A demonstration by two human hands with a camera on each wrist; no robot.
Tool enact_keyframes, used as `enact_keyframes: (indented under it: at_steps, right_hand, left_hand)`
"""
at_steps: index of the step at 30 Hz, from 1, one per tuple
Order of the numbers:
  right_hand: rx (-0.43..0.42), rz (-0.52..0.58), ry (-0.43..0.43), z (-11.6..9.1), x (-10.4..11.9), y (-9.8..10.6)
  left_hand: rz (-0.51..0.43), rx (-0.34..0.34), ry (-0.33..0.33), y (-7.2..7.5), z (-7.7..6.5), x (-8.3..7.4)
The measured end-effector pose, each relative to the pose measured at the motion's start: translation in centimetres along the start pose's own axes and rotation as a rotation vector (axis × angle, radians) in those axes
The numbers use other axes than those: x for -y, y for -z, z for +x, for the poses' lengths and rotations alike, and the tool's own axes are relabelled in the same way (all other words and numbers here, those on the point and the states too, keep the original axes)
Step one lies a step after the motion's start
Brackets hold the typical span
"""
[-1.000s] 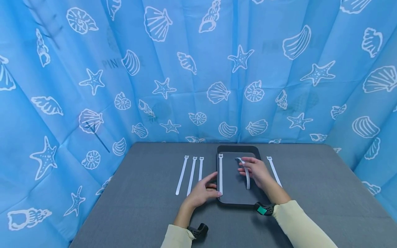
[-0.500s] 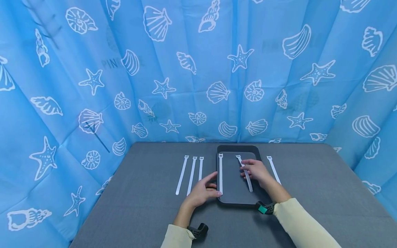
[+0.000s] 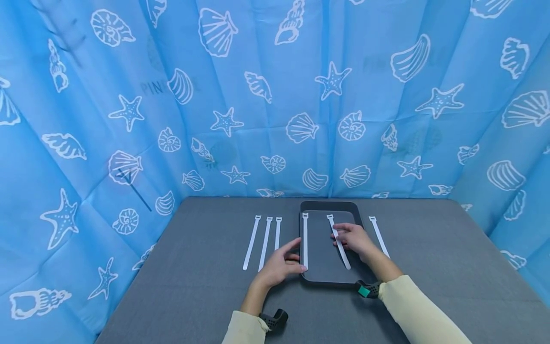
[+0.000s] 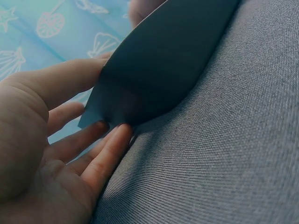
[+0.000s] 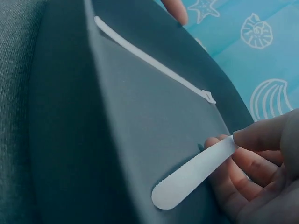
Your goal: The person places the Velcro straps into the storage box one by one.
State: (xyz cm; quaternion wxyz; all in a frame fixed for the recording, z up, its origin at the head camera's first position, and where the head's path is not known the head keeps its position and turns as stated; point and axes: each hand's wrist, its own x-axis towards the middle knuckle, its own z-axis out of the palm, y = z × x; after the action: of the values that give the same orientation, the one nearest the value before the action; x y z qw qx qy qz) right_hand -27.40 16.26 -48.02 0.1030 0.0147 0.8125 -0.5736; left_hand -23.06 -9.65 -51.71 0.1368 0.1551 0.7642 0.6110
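A dark grey tray [image 3: 320, 253] rests on the table. My left hand [image 3: 277, 267] holds its left wall near the front corner, the thumb at the rim; in the left wrist view other fingers touch the outer wall [image 4: 154, 70]. Inside the tray my right hand [image 3: 354, 239] pinches a white hook-and-loop cable tie [image 3: 343, 255] near its middle. That tie slants, slotted head at the far end, its rounded tail [image 5: 180, 186] toward me. Another white tie [image 3: 305, 243] lies straight along the tray's left side. Whether the pinched tie touches the tray floor, I cannot tell.
On the grey table [image 3: 193, 277], three white ties [image 3: 251, 243] lie left of the tray, partly behind my left hand. One more tie [image 3: 378, 235] lies to its right, beside my right forearm. A blue shell-patterned curtain [image 3: 275, 95] hangs behind the table.
The tie in my right hand was bent and raised a second ago; now it lies straighter and lower, its tail shifted toward me. My left hand has kept its place.
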Motion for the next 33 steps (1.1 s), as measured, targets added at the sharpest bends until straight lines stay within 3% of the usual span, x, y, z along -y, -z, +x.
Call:
enact_keyframes:
  at_steps: [17, 33]
  right_hand:
    - [-0.059, -0.108, 0.079, 0.7, -1.3, -0.7]
    - [-0.069, -0.302, 0.169, 1.0, -1.7, -1.1]
  left_hand:
    - [0.011, -0.001, -0.010, -0.1, 0.0, 0.0]
    - [0.017, -0.003, -0.016, 0.0, 0.0, 0.1]
